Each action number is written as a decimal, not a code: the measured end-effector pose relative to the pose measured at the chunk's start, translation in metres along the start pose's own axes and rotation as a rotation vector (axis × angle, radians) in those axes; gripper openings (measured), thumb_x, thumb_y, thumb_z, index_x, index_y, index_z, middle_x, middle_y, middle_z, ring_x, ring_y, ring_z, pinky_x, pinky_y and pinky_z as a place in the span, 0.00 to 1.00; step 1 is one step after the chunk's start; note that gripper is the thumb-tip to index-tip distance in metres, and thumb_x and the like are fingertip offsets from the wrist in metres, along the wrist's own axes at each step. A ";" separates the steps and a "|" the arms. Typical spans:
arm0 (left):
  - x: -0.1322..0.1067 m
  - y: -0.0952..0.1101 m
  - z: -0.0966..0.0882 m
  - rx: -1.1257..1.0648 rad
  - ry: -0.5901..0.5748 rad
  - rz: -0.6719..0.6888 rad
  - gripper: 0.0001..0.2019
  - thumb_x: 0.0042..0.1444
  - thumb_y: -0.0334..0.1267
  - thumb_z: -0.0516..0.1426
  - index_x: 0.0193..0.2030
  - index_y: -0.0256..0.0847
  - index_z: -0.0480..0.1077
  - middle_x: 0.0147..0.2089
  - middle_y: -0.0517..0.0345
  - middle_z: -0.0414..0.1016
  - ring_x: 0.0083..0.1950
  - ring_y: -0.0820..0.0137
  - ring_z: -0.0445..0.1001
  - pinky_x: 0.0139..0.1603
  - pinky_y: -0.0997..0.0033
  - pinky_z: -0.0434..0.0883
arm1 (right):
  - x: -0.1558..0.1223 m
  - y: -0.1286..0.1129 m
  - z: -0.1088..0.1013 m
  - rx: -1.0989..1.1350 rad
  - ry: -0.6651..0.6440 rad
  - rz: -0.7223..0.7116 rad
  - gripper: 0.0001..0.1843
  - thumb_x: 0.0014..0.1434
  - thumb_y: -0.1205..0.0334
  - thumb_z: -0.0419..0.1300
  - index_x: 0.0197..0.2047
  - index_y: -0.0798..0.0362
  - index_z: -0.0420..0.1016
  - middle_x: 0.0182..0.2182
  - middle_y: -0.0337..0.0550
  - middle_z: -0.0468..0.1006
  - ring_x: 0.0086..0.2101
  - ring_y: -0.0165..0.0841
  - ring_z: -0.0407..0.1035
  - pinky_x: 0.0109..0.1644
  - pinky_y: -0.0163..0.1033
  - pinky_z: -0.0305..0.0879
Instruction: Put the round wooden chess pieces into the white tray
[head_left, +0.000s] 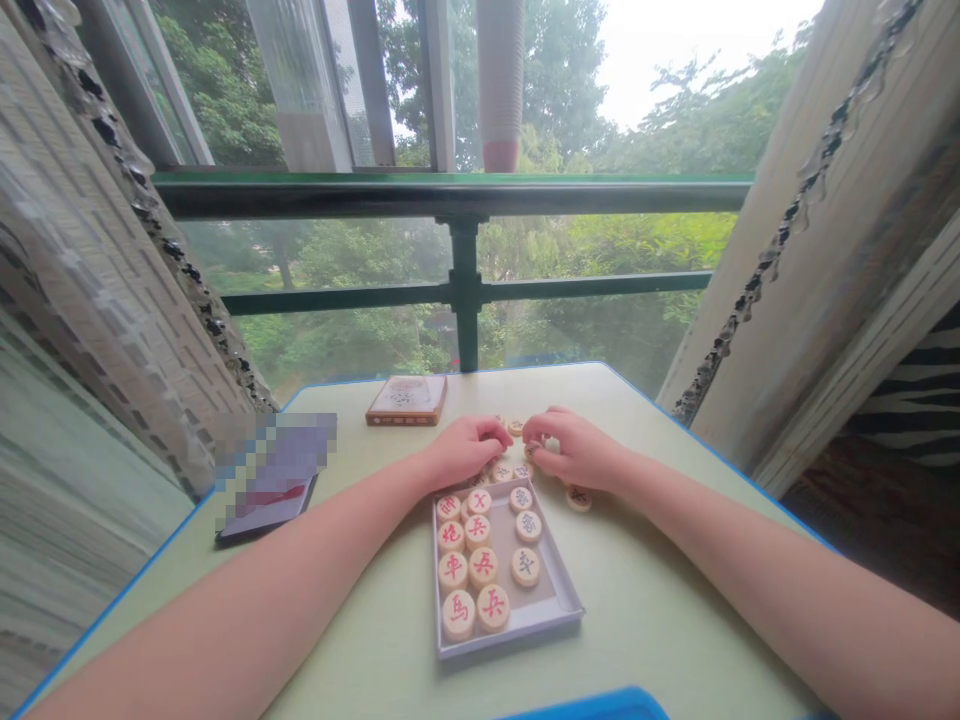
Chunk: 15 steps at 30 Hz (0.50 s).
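Observation:
A shallow white box tray (551, 600) lies on the table. Red-marked Chinese chess pieces (484, 567) fill two columns on its left side, and three dark-marked pieces (526, 567) form a column towards its right. Loose dark-marked pieces (502, 472) lie just beyond the tray's far edge. Among them my right hand (574, 447) pinches a Chinese chess piece (532, 450) between thumb and fingers. Curled fingers of my left hand (471, 445) are beside the loose pieces; what they hold, if anything, is hidden. Another loose piece (578, 498) lies below my right hand.
A flat brown-edged box (406, 400) sits at the table's back left. Nearer on the left is a dark flat object (266, 510), partly pixelated. A blue edge (592, 705) shows at the bottom. Curtains flank the table (360, 640), with a green railing (465, 290) behind.

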<state>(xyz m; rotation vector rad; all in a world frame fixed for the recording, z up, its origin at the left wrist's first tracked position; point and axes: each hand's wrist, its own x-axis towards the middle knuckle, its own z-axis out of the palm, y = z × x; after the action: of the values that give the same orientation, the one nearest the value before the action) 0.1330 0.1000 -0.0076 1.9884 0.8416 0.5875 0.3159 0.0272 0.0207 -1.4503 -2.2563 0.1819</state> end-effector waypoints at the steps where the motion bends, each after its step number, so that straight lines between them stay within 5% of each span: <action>1: 0.000 0.000 0.000 0.023 -0.001 0.011 0.10 0.47 0.33 0.52 0.34 0.39 0.72 0.29 0.62 0.72 0.30 0.73 0.68 0.31 0.77 0.64 | 0.000 0.000 0.000 0.000 0.001 0.001 0.07 0.50 0.71 0.53 0.33 0.52 0.69 0.29 0.40 0.73 0.36 0.34 0.63 0.41 0.38 0.60; 7: -0.004 0.008 -0.001 0.242 -0.002 0.131 0.11 0.48 0.31 0.50 0.35 0.38 0.73 0.35 0.58 0.75 0.37 0.70 0.70 0.40 0.73 0.65 | 0.000 0.001 0.000 -0.015 -0.003 0.002 0.07 0.50 0.70 0.54 0.34 0.53 0.70 0.30 0.41 0.74 0.36 0.34 0.64 0.41 0.39 0.61; 15: -0.005 0.010 -0.001 0.350 -0.013 0.210 0.12 0.48 0.29 0.51 0.36 0.38 0.73 0.36 0.56 0.75 0.37 0.70 0.70 0.39 0.74 0.66 | 0.001 -0.002 0.000 -0.026 -0.038 0.026 0.07 0.51 0.69 0.53 0.34 0.53 0.71 0.29 0.42 0.73 0.34 0.33 0.65 0.39 0.37 0.60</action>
<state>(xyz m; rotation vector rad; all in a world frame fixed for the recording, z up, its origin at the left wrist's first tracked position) 0.1327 0.0931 0.0014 2.4181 0.7727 0.5743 0.3142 0.0272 0.0210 -1.5018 -2.2788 0.1907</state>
